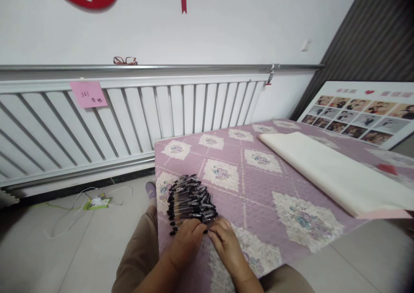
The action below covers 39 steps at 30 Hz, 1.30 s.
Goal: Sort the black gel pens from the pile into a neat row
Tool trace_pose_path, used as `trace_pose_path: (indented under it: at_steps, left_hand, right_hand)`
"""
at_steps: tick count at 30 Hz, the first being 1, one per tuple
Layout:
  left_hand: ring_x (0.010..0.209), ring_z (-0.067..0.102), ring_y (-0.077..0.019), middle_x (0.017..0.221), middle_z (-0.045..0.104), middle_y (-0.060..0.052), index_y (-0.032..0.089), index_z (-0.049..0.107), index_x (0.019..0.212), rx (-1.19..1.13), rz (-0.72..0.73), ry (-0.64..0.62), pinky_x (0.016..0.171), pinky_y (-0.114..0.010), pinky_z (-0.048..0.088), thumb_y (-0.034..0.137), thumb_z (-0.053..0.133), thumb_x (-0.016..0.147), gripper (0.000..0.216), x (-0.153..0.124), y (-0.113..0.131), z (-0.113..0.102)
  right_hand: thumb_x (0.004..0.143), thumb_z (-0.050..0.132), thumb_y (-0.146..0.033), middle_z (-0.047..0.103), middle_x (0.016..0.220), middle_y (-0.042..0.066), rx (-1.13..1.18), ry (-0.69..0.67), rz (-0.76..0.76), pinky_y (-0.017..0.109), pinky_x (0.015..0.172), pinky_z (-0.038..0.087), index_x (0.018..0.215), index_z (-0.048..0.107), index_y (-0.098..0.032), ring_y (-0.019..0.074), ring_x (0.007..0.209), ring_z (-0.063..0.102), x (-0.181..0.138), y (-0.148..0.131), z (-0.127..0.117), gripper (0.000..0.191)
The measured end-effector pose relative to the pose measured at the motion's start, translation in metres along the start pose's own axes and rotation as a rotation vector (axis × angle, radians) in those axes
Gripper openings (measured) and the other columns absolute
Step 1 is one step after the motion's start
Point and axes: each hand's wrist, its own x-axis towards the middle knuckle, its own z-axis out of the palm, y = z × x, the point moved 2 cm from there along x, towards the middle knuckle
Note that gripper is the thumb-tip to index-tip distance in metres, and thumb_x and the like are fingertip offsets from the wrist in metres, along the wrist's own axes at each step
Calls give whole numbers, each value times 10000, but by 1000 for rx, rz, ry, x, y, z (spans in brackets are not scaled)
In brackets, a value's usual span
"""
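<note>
A pile of black-and-clear pens point(190, 198) lies at the near left part of the bed cover, mostly lined up side by side. My left hand point(188, 240) is closed at the near edge of the pile, its fingers curled round a pen whose black end point(205, 231) shows between my two hands. Thumb and fingers of my right hand point(226, 240) pinch together at that same end. Most of this pen is hidden under my left hand.
The purple quilted cover point(239, 189) spreads under the pens. Right of it lies a rolled cream sheet point(323, 172), with a photo board point(359, 111) behind. A white radiator point(181, 107) lines the wall. A power strip point(99, 203) with cables sits on the floor.
</note>
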Motion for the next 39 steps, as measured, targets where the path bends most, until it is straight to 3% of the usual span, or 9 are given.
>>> trace_pose_path:
  at_steps: [7,11,17,25,32,39]
  left_hand:
    - [798,584,-177,890,609,-52,186,551,1054,30,12,22,730,-311,518,167,415,913,196,1,0,-1]
    - [802,587,-176,905,615,-57,188,539,1091,38,11,29,739,-312,514,186,416,915,215,-1,-1,1]
    - [815,579,-194,922,622,-69,188,553,1102,72,-25,31,743,-347,469,252,439,916,227,2,-1,-3]
    - [761,554,-178,786,608,-6,236,609,964,83,-52,-41,728,-338,373,223,462,921,154,3,1,-2]
    - [771,556,-184,797,616,-3,230,605,947,95,-91,-41,753,-349,363,218,485,910,126,4,-1,-3]
    - [781,556,-181,803,609,-1,235,605,958,98,-90,-48,766,-352,367,214,493,905,125,3,0,-4]
  right_hand:
    - [834,584,-239,627,959,45,-6,-15,39,400,848,441,954,621,-259,232,950,555,-1,-2,-1,128]
    - [847,555,-229,640,926,40,38,-34,31,399,865,441,900,634,-255,224,939,567,0,-3,-1,99]
    - [888,498,-303,657,922,42,128,75,124,346,824,471,890,636,-244,207,917,587,-2,3,-6,150]
    - [910,443,-353,578,674,21,51,85,157,311,651,457,633,556,-220,185,692,552,-4,6,-4,327]
    - [873,521,-343,636,955,53,143,142,180,324,839,472,952,614,-232,206,936,583,-6,5,-7,165]
    - [896,477,-361,618,768,38,98,120,176,317,720,483,726,592,-225,200,786,575,-4,4,-7,246]
